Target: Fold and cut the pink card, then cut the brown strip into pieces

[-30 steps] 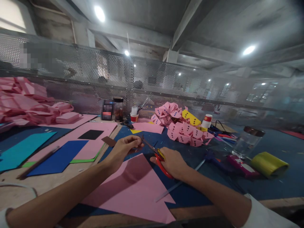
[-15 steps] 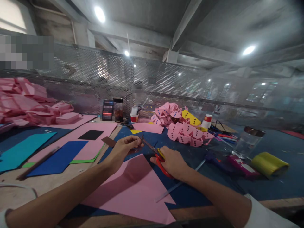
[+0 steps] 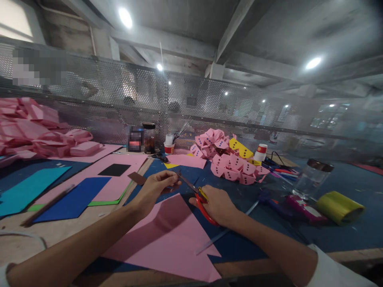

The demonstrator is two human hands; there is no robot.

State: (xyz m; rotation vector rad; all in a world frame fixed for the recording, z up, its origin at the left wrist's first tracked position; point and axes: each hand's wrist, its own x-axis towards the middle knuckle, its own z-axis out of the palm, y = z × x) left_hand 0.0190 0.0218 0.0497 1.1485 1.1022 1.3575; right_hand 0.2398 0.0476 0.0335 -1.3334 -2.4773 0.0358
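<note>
My left hand is closed in a pinch in the middle of the view. A dark brown strip runs from beneath it toward the left; the part within the fingers is mostly hidden. My right hand grips scissors with red and yellow handles. Their blades point up and left, and the tips reach the left fingertips. Under both hands lies a large pink sheet with a notched right edge. A translucent glue stick crosses its right side and passes under my right wrist.
Pink cut pieces with dark dots are heaped behind my right hand. Further right stand a clear jar and a yellow roll. Blue sheet, black piece and a pink pile are left. A perforated metal screen closes the back.
</note>
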